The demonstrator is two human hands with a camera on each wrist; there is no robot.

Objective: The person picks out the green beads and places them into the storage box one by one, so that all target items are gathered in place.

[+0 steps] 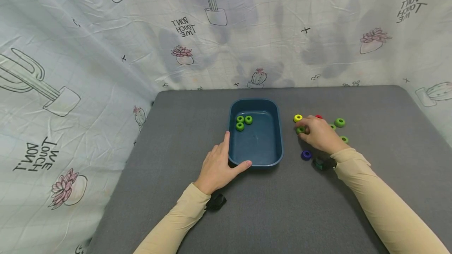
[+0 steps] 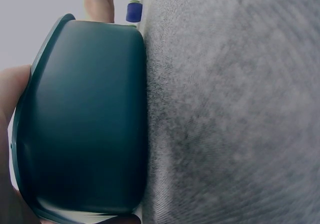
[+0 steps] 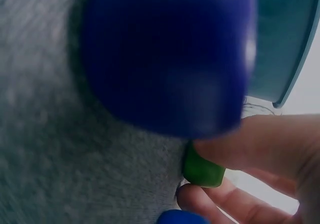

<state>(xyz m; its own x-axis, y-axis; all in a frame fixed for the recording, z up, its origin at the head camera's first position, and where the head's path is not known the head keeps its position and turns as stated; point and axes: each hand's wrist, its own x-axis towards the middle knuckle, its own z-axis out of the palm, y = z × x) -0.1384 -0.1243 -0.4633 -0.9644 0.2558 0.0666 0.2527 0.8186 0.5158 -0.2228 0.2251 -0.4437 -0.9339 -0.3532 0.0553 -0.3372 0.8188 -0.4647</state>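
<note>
A dark blue rectangular tray (image 1: 256, 148) stands on the table, with several green ring beads (image 1: 248, 120) in its far left part. My left hand (image 1: 219, 167) rests against the tray's near left corner, index finger along the left side and thumb along the near rim. To the right of the tray, my right hand (image 1: 320, 133) pinches a green ring bead (image 3: 204, 171) between thumb and fingers, down at the tabletop. A purple-blue bead (image 1: 306, 155) lies nearer me, looming large in the right wrist view. A yellow bead (image 1: 298, 118) lies just beyond the fingertips.
Around the right hand lie a red bead (image 1: 319, 117), partly hidden, and more green beads (image 1: 339, 122). Low in the right wrist view a blue bead (image 3: 181, 217) shows. A patterned white cloth (image 1: 240, 46) hangs behind the grey table (image 1: 268, 214).
</note>
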